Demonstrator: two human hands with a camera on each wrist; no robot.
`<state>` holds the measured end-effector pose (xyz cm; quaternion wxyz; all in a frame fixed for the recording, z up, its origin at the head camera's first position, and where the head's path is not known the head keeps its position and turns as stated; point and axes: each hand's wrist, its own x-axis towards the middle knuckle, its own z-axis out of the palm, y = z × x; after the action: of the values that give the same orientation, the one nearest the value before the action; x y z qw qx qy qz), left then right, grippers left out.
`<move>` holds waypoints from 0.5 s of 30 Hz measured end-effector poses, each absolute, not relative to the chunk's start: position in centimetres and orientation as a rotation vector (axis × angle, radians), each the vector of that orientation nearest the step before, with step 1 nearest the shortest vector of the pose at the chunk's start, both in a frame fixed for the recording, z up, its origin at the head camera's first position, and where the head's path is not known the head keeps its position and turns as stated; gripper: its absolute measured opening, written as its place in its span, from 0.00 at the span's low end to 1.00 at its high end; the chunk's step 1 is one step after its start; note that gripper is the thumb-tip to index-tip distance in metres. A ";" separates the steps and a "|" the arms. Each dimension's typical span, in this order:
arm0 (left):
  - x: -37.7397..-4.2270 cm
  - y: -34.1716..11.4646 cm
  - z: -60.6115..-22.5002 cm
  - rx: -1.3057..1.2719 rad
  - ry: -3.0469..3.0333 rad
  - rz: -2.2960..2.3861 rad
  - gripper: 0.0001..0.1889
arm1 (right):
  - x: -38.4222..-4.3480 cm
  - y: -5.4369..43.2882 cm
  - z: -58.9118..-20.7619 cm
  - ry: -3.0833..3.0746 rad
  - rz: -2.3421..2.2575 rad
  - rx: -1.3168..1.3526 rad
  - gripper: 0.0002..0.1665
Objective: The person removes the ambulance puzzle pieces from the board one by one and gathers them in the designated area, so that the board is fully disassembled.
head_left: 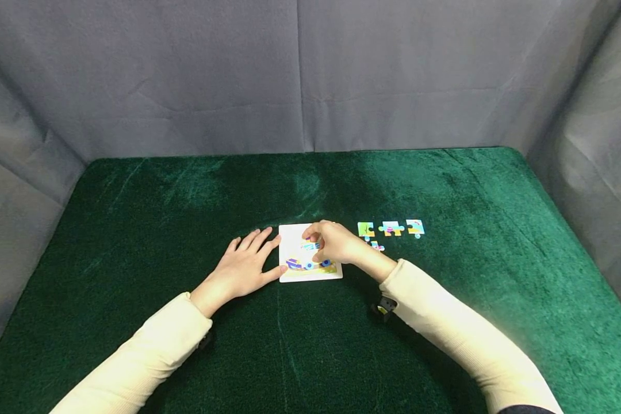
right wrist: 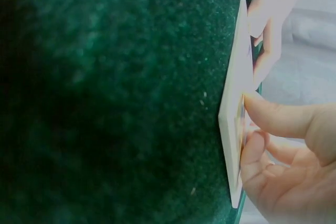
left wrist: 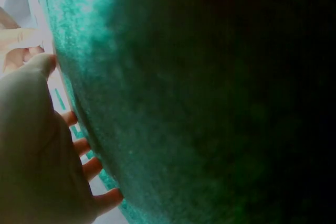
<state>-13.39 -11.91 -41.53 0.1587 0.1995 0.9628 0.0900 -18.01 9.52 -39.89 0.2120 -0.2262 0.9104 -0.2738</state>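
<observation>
A square puzzle board with a white frame lies flat on the green cloth, part of a colourful vehicle picture showing inside it. My left hand is spread flat at the board's left side, its thumb and index fingertips at the frame. Over the board's upper right, my right hand pinches a puzzle piece between thumb and fingers, low against the picture. In the right wrist view, the right thumb and fingers meet the face of the board; the hand hides much of the piece.
Several loose puzzle pieces lie right of the board, among them a green one, a middle one and a far right one. A smaller-looking piece sits close by my right wrist. Grey curtains surround the green table.
</observation>
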 end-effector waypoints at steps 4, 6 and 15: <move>-13.4 -11.9 -41.4 0.566 2.752 0.267 0.38 | -18.1 9.5 -39.8 2.521 -0.759 -0.639 0.25; -13.4 -11.9 -41.5 0.571 2.755 0.268 0.38 | -18.2 9.4 -39.7 2.509 -0.763 -0.625 0.25; -13.3 -11.9 -41.6 0.563 2.749 0.277 0.38 | -18.3 9.3 -39.6 2.494 -0.757 -0.579 0.21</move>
<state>-13.34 -11.88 -41.61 0.1604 0.1972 0.9623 0.0970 -18.25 9.27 -39.61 0.2337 -0.2109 0.9083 -0.2756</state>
